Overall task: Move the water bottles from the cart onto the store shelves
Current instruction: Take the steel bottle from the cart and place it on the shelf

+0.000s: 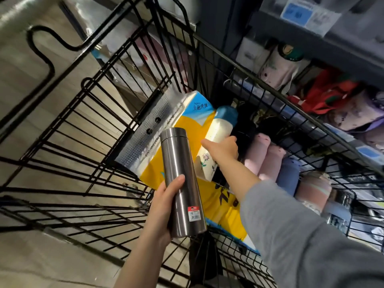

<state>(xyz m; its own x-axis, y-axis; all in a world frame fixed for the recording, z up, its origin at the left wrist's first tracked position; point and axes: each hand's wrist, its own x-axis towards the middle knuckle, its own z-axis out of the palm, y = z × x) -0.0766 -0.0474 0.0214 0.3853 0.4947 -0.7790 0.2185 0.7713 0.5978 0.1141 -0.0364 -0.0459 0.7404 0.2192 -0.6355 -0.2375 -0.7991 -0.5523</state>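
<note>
My left hand (pixel 164 206) grips a steel-grey flask (pixel 180 181) with a red price sticker, held upright above the black wire cart (pixel 87 125). Deeper in the cart, my right hand (pixel 223 149) holds a cream bottle with a blue cap and flower print (pixel 216 138). To its right, pink bottles (pixel 259 154) and a blue one (pixel 288 175) lie side by side on the cart floor, with a pastel striped bottle (pixel 313 190) nearer the cart's right side. A black bottle (pixel 247 125) lies behind my right hand.
A large yellow and white pack of tissue paper (pixel 187 121) leans inside the cart under both bottles. Grey store shelves (pixel 332 48) on the right hold bottles and a red bag (pixel 324 90). Wooden floor shows through the cart's left side.
</note>
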